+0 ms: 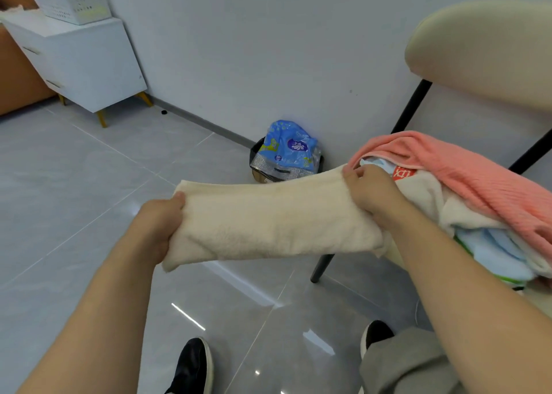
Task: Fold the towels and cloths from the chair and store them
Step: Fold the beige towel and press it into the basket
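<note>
Close by, the person's left hand (pixel 158 223) and right hand (pixel 373 190) each grip one end of a folded cream towel (pixel 268 220), fingers (pixel 352 172) curled round its edges, holding it stretched above the tiled floor (pixel 89 169). Just right of it, a pink towel (pixel 478 178) and a light blue cloth (pixel 495 250) lie heaped on the chair (pixel 484 44). Farther off, a bin (pixel 254 154) holding a blue packet (pixel 289 148) stands against the wall, and a white cabinet (pixel 83 62) stands far left.

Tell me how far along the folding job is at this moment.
Seemingly early. Done: no folded, stored cloth shows. In hand: the left hand and right hand grip the ends of a cream towel, already doubled lengthwise. Left: a pink towel and light blue cloths lie heaped on the chair, unfolded.
</note>
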`<state>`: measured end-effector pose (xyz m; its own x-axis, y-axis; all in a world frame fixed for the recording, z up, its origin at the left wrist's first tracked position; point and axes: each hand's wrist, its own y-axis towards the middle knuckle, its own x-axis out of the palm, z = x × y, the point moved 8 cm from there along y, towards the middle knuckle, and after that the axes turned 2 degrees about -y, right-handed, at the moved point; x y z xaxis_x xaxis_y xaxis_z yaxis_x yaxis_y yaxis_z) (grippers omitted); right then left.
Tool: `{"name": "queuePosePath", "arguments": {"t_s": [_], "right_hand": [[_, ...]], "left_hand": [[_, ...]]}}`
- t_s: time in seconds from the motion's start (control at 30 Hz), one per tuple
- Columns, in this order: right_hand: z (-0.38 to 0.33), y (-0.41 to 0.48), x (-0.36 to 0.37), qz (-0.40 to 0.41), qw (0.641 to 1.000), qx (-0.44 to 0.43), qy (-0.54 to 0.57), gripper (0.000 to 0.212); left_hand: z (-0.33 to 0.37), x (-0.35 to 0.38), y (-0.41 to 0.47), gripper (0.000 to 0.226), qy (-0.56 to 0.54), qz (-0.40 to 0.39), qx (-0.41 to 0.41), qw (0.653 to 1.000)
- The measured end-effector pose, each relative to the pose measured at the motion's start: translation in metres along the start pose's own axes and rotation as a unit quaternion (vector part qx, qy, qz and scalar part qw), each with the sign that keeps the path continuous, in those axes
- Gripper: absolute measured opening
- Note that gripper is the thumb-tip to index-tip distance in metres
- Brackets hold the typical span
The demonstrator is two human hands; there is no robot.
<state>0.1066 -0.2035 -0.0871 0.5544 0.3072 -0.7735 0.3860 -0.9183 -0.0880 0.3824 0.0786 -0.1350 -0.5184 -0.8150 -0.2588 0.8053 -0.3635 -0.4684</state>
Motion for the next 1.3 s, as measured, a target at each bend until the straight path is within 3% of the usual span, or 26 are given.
{"name": "queuePosePath", "arguments": {"t_s": [0.07,0.17,0.27,0.4,0.57,0.9,0.97,1.07,1.3], "right_hand": [[-0.004,-0.003,0.007,-0.023,0.999,-0.025,0.036,0.032],[-0.014,-0.004,0.017,-0.056,0.993,-0.073,0.079,0.036],[-0.030,-0.004,0.012,-0.006,0.990,-0.128,0.063,0.020],[-0.034,-0.003,-0.002,0.065,0.986,-0.151,0.000,0.021],[-0.028,0.005,-0.016,0.082,0.986,-0.142,0.033,0.021],[-0.013,0.008,-0.009,0.024,0.992,-0.120,0.011,0.019],[-0.014,0.004,-0.007,0.003,0.993,-0.118,0.016,0.024],[-0.010,-0.003,0.014,-0.052,0.990,-0.117,-0.065,0.037],[-0.009,-0.008,0.030,-0.079,0.987,-0.109,-0.092,0.041]], "left_hand": [[-0.004,0.003,-0.001,0.044,0.029,-0.039,-0.004,0.999],[-0.001,0.004,-0.004,0.037,0.046,-0.072,0.039,0.996],[0.007,0.008,-0.007,0.027,0.018,-0.103,0.092,0.990],[0.022,0.009,-0.012,0.028,0.032,-0.059,0.175,0.982],[0.040,0.015,-0.027,0.035,0.192,-0.022,0.281,0.940],[0.026,0.021,-0.018,0.046,0.205,-0.091,0.216,0.950],[0.023,0.024,-0.016,0.048,0.199,-0.101,0.205,0.953],[0.012,0.029,-0.013,0.055,0.250,-0.117,0.178,0.944],[0.005,0.025,-0.010,0.070,0.273,-0.123,0.165,0.940]]}}
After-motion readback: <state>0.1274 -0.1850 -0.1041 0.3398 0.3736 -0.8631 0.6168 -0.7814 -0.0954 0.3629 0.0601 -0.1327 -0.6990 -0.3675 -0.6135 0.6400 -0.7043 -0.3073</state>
